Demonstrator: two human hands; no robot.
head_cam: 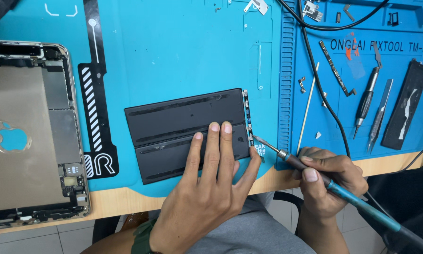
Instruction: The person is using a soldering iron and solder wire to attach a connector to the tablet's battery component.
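With my left hand (211, 183) flat on the removed battery (188, 134) mid-frame, my right hand (326, 181) grips the soldering iron (315, 175), its tip at the connector strip (248, 120), not yet detached.

matt black battery (188, 134), smooth blue rubber mat (173, 51)

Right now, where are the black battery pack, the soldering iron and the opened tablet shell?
black battery pack (183, 120): head view, on its upper cell.
soldering iron (352, 197): head view, on its blue handle.
opened tablet shell (20, 108): head view, on its bare metal back.
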